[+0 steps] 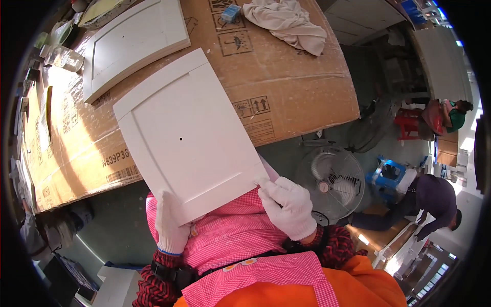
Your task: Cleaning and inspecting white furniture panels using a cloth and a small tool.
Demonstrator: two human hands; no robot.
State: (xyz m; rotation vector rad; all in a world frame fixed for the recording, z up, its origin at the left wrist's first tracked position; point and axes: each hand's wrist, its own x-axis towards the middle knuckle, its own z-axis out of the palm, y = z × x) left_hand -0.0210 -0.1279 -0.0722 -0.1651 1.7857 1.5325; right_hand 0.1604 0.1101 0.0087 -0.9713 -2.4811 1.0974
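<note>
A white recessed-frame panel (204, 128), like a small cabinet door with one dark hole in its middle, leans tilted between my lap and the table edge. My left hand (170, 225), in a white knit glove, is closed round its lower left edge, thumb over the front face. At the lower right edge, my gloved right hand (290, 205) is closed with thumb and fingertips pinched together against the panel's rim. Whatever sits in that pinch is too small to make out. Beneath my hands lies a pink checked apron (240, 230).
Cardboard (302, 97) covers the table. On it are stacked white panels (138, 41), a glass jar (66, 59), a crumpled cloth (286, 23) and a small blue block (231, 14). A floor fan (330, 181) stands to the right, near a bending co-worker (434, 199) and blue stool (387, 174).
</note>
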